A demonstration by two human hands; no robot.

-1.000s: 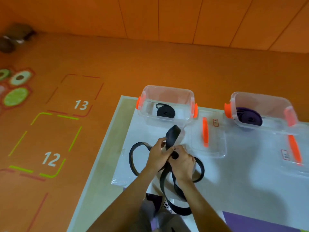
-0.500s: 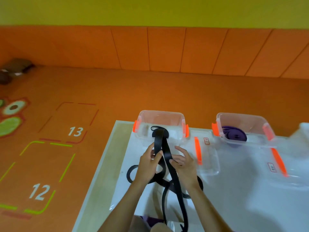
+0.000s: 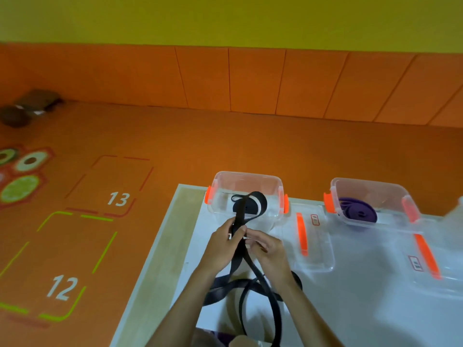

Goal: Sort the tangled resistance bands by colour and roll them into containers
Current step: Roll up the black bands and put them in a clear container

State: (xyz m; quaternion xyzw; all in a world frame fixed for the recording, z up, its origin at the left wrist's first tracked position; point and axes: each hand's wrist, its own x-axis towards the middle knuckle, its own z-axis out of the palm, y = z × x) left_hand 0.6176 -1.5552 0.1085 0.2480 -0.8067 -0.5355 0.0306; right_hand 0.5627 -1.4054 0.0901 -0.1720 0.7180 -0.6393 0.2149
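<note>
A black flat rubber resistance band (image 3: 239, 215) is held raised over the white table (image 3: 350, 309), pinched in the fingers of the left hand (image 3: 223, 242) and the right hand (image 3: 270, 252), in front of a clear plastic container (image 3: 246, 174).

Black band (image 3: 239, 261); purple roll (image 3: 358, 212); orange floor (image 3: 175, 136)

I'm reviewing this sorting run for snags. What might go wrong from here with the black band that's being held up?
1. The black band, pinched by the left hand and right hand, trails below them in crossed loops on the table; rolling from the top may tighten that tangle.
2. Its raised loop hangs in front of the left container, which already holds a black roll; it might snag the rim or an orange clip.
</note>
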